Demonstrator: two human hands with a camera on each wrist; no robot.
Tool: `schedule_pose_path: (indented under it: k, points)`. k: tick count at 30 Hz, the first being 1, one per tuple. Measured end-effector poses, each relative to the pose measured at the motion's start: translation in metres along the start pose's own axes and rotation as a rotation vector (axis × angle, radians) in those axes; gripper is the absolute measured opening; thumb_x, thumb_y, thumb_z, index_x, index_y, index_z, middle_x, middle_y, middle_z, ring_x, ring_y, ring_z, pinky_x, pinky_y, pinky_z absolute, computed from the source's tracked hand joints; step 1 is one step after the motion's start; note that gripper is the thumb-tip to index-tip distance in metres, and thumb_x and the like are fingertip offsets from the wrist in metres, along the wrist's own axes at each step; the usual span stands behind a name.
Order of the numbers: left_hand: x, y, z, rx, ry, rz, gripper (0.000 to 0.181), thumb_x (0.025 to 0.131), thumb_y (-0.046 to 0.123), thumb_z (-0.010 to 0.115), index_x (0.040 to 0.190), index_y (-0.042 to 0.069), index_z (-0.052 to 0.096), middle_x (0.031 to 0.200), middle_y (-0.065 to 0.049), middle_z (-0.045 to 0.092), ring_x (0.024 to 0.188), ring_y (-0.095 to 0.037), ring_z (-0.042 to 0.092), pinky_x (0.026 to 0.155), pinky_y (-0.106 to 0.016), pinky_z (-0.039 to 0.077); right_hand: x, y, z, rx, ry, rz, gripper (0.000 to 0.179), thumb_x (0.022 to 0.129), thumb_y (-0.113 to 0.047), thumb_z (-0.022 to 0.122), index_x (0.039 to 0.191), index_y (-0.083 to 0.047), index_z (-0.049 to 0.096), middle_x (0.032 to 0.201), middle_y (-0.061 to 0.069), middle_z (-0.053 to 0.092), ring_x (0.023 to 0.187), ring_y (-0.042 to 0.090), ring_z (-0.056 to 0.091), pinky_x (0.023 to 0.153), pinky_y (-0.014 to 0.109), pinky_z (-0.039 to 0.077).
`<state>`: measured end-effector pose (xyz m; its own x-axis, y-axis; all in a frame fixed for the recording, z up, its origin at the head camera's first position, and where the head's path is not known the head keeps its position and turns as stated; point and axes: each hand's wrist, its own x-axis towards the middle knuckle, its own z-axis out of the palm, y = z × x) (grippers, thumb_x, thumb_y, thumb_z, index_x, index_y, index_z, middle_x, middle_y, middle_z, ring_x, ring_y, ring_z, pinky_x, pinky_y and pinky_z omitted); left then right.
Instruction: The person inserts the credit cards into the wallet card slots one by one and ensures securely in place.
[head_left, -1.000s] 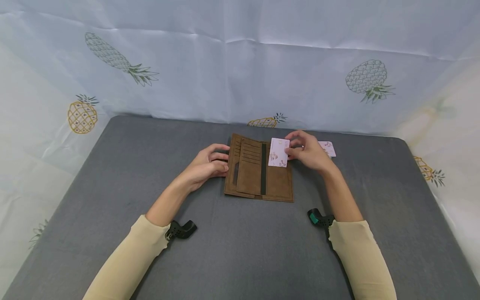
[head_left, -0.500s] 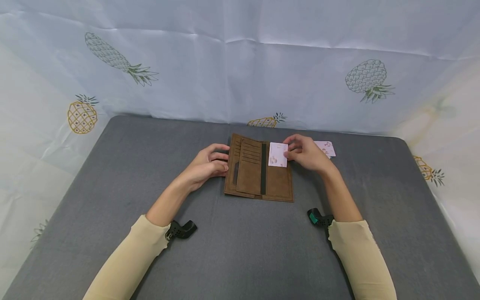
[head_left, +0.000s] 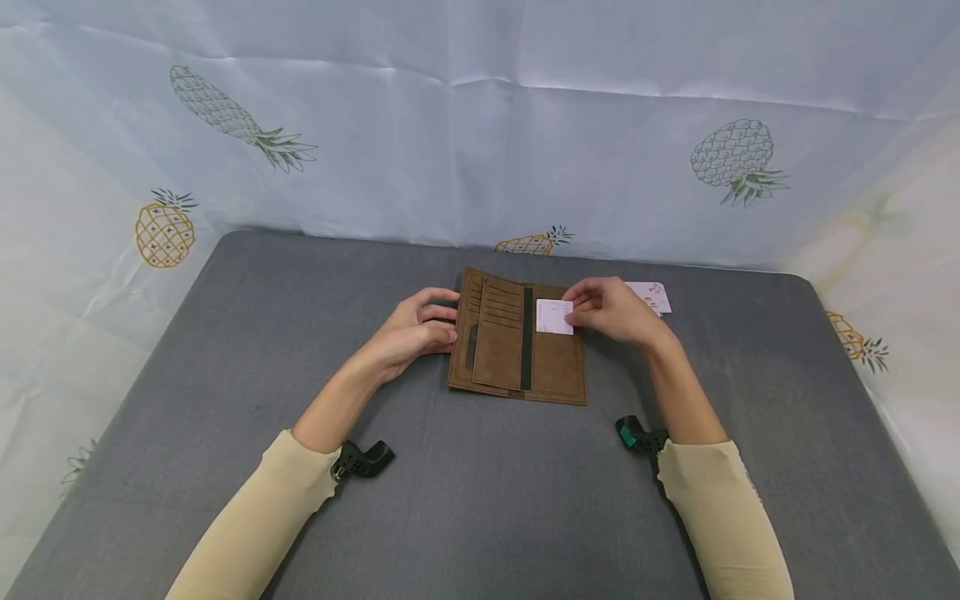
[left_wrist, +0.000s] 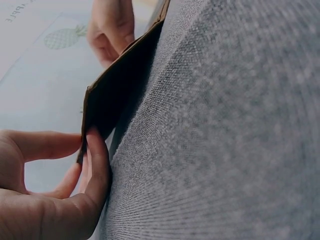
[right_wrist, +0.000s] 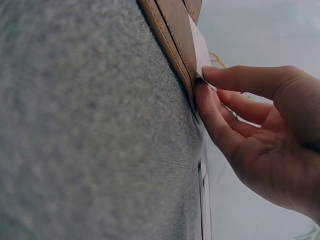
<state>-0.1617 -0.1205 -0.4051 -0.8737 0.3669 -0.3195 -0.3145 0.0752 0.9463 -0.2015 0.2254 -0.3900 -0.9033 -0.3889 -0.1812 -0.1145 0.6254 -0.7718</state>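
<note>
A brown leather wallet [head_left: 498, 358] lies open on the grey table in the head view, with card slots on its left side and a dark strip along its middle. My left hand [head_left: 408, 335] pinches the wallet's left edge; in the left wrist view the thumb and fingers [left_wrist: 97, 165] lie on either side of the raised flap. My right hand [head_left: 618, 310] pinches a pale pink card [head_left: 553, 317] by its right edge. The card's lower part is hidden inside a pocket on the wallet's right side. Thumb and forefinger hold it in the right wrist view, at the wallet's edge [right_wrist: 172, 35].
More pink patterned cards [head_left: 651, 296] lie on the table behind my right hand, partly covered by it. A white cloth with pineapple prints [head_left: 480, 167] hangs behind the grey table [head_left: 480, 500]. Black wrist devices [head_left: 363, 460] sit at both sleeves.
My right hand has moved slightly toward me with the card, which has slid deeper into the wallet's pocket, so less of it shows. The left hand and wallet have stayed in place.
</note>
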Motion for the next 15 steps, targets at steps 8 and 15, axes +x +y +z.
schedule_pose_path:
  k: [8,15]
  points:
    - [0.0029,-0.0031,-0.0009,-0.005,-0.001,-0.004,0.068,0.100,-0.011,0.059,0.162,0.011,0.041,0.151,-0.022,0.052,0.104,-0.015,0.068,0.090,-0.027,0.063,-0.0012,-0.0026,-0.0012,-0.027,-0.041,0.023,0.022,0.102,-0.004,0.073,0.121,0.006,0.071,0.109,0.021,0.075,0.092,0.019,0.068,0.075,0.018,0.055]
    - [0.0015,-0.0012,-0.0003,-0.007,-0.002,-0.003,0.069,0.099,-0.011,0.059,0.162,0.011,0.041,0.150,-0.022,0.052,0.102,-0.015,0.067,0.089,-0.027,0.063,-0.0015,-0.0019,-0.0019,-0.032,-0.063,0.035,0.020,0.100,-0.004,0.076,0.117,0.005,0.074,0.107,0.019,0.077,0.088,0.014,0.068,0.075,0.018,0.055]
